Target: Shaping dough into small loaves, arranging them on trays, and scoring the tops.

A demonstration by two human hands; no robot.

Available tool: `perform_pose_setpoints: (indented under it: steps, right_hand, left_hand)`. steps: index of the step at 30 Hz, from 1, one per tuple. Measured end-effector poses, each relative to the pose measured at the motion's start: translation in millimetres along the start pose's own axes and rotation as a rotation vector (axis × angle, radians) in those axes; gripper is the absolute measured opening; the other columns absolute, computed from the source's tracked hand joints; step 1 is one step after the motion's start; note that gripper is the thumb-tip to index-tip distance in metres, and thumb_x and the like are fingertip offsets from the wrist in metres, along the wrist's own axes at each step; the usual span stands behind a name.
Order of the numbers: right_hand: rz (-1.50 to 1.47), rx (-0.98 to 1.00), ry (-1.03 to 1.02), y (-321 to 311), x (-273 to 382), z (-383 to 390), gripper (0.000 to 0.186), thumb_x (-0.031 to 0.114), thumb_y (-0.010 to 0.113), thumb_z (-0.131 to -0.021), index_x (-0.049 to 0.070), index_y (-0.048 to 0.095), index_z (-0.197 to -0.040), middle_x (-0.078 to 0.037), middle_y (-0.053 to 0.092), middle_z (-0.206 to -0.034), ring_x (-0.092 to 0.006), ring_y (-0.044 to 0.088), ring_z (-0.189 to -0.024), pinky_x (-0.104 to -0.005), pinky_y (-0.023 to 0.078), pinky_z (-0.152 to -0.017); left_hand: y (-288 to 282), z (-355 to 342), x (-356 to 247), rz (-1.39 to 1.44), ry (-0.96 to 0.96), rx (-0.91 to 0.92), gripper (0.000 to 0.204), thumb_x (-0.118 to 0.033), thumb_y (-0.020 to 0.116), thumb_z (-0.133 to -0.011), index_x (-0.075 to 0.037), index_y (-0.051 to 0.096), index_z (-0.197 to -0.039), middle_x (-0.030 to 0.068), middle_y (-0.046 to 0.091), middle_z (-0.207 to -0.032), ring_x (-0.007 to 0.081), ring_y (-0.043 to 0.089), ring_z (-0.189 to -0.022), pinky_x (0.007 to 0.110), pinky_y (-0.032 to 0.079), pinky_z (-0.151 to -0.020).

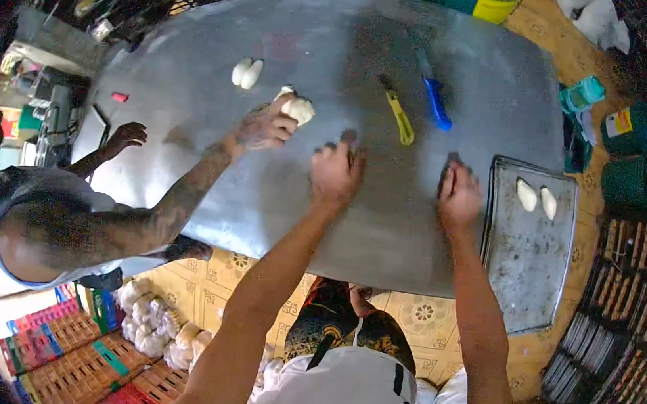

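Note:
My left hand (335, 173) rests on the metal table near its middle, fingers loosely bent and the thumb apart, with nothing seen in it. To the right, my right hand (460, 194) is also low over the table, loosely bent and open, beside the dark baking tray (524, 265). Two white shaped dough pieces (527, 195) lie at the tray's far end. Beyond my hands are a yellow utility knife (399, 116) and a blue-handled knife (436, 103). A co-worker's hand (270, 126) on my left touches a lump of white dough (299, 110).
Farther left on the table (381, 256) lie two dough pieces (247, 73) side by side and a small red object (119, 97). The co-worker's arm (182, 186) reaches in from the left. Stacked metal racks (616, 299) stand right; plastic crates (90, 359) sit lower left.

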State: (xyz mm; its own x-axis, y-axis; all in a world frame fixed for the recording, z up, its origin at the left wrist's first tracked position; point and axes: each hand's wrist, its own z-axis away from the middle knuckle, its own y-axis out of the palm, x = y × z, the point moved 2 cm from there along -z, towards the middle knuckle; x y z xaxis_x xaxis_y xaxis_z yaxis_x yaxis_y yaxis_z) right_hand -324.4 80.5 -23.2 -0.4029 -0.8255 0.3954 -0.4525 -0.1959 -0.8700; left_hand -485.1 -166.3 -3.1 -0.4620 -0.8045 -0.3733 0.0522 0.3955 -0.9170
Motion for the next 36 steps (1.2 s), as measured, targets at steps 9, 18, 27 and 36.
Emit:
perform_pose_setpoints:
  steps: [9,18,27,36]
  right_hand:
    - [0.033,-0.292,-0.241,-6,33,-53,0.015,0.018,0.069,-0.097,0.009,0.071,-0.108,-0.014,0.072,-0.096,-0.0383,0.066,-0.092,-0.058,0.047,-0.083]
    - [0.137,-0.144,-0.116,-2,20,-1,0.021,0.019,0.073,-0.092,0.009,0.07,-0.11,-0.016,0.068,-0.102,-0.0391,0.062,-0.098,-0.0558,0.046,-0.085]
    - [0.147,-0.253,0.085,14,11,-70,0.029,0.019,0.071,-0.092,0.009,0.063,-0.117,-0.015,0.062,-0.102,-0.0392,0.059,-0.099,-0.053,0.044,-0.085]
    - [-0.336,0.051,-0.01,-51,-39,44,0.042,0.014,0.072,-0.093,0.008,0.061,-0.133,-0.019,0.065,-0.119,-0.0409,0.062,-0.112,-0.0504,0.051,-0.097]
  left_hand:
    - [6,-33,27,-0.143,0.204,-0.066,0.045,-0.027,0.078,-0.082,-0.015,0.069,-0.125,0.0105,0.072,-0.099,0.0354,0.063,-0.097,0.05,0.046,-0.086]
    - [21,-6,14,0.021,0.265,0.111,0.034,-0.034,0.075,-0.086,-0.013,0.07,-0.111,0.011,0.072,-0.098,0.0327,0.064,-0.094,0.052,0.044,-0.084]
    - [27,-47,-27,0.081,0.346,-0.052,0.044,-0.033,0.074,-0.087,-0.008,0.066,-0.123,0.0132,0.068,-0.11,0.0347,0.06,-0.105,0.052,0.043,-0.095]
    - [-23,59,12,0.187,0.247,0.265,0.035,-0.02,0.059,-0.104,0.006,0.06,-0.128,0.0182,0.07,-0.115,0.0361,0.066,-0.105,0.046,0.052,-0.098]
